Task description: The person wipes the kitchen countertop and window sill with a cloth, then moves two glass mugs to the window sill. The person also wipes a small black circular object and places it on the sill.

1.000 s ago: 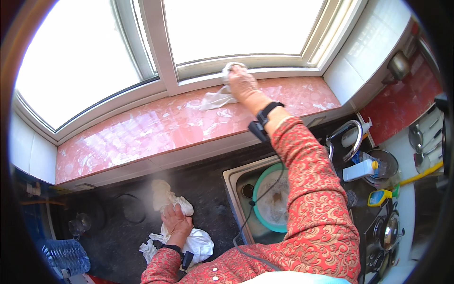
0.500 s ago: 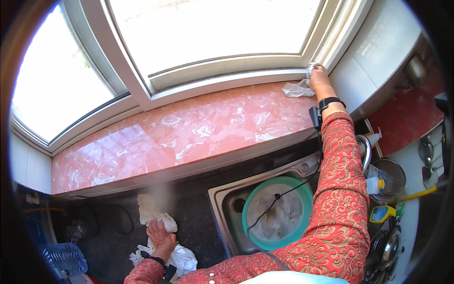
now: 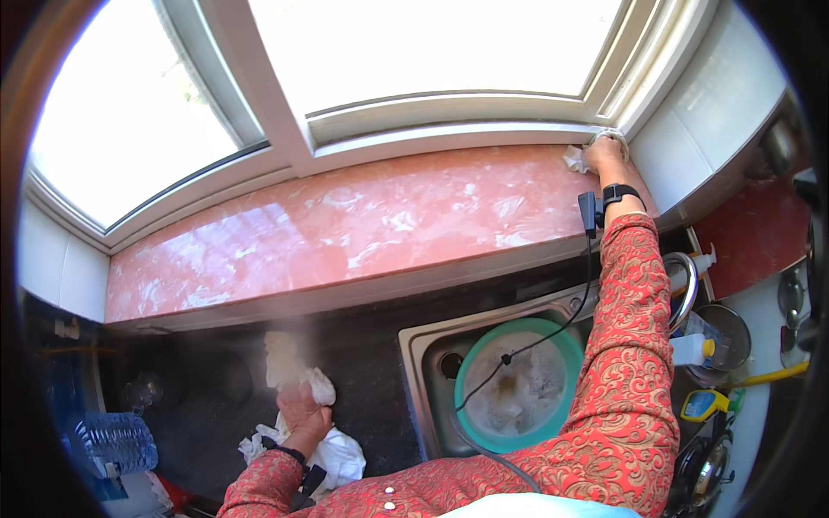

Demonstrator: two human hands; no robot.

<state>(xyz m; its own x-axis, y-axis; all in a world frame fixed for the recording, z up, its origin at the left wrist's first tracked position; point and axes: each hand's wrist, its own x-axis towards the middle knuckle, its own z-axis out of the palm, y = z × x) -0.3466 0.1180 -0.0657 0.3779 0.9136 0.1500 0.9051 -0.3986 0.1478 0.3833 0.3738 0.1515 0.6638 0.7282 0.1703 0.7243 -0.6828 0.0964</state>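
At the far right corner of the window frame (image 3: pixel 466 136), my right hand (image 3: pixel 606 155) is closed on a white cloth (image 3: pixel 575 159). Part of the cloth bunches above my fingers, and a loose end touches the pink marbled sill (image 3: pixel 363 224). My left hand (image 3: pixel 304 413) leans on the dark counter (image 3: pixel 371 363), fingers stretched out and slightly blurred. Against its fingertips lies a crumpled off-white cloth (image 3: pixel 283 358). Another white cloth (image 3: pixel 338 457) is partly under and beside my left wrist.
A green basin (image 3: pixel 566 350) of sudsy water sits in the steel sink (image 3: pixel 413 363), beside a curved tap (image 3: pixel 688 293). A black cable (image 3: pixel 553 337) hangs from my right wrist across the basin. Bottles (image 3: pixel 688 350) stand at right; a clear blue plastic container (image 3: pixel 112 442) is at left.
My right hand has slid slightly along the frame's bottom corner, drawing the cloth's loose end closer. My left hand stays on the counter. The whole view has shifted a little.
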